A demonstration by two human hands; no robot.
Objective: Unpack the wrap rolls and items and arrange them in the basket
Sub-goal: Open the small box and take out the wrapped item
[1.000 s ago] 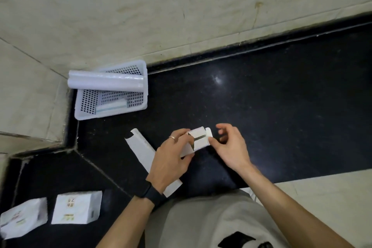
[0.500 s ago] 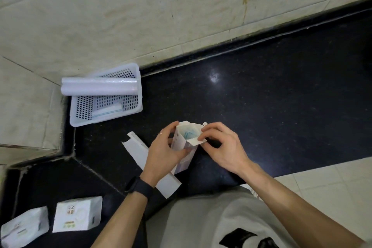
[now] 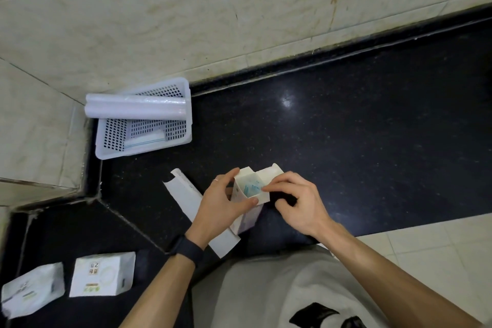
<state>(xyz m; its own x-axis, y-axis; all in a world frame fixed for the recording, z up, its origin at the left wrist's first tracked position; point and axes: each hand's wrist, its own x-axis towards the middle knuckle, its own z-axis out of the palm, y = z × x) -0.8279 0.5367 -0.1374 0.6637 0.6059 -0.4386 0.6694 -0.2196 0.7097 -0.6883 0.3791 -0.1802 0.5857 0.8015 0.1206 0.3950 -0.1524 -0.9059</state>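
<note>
A small white carton (image 3: 249, 217) stands upright on the black counter, its top flaps open, showing blue-printed contents (image 3: 250, 188) inside. My left hand (image 3: 221, 208) grips the carton's side. My right hand (image 3: 295, 201) pinches at the carton's open top with thumb and forefinger. A white perforated basket (image 3: 145, 150) sits at the back left in the corner. Two white wrap rolls (image 3: 135, 109) lie across its far rim, and a flat blue-edged packet (image 3: 143, 138) lies in it.
A long empty white box (image 3: 191, 201) lies flat under my left hand. Two white printed boxes (image 3: 102, 274) (image 3: 32, 290) sit on the lower counter at the front left. Tiled walls close the back and left. The counter's front edge runs along the right.
The carton was turned upright and its top flaps came open. My right hand shifted from the flap's side to the opening. The camera view drifted a little.
</note>
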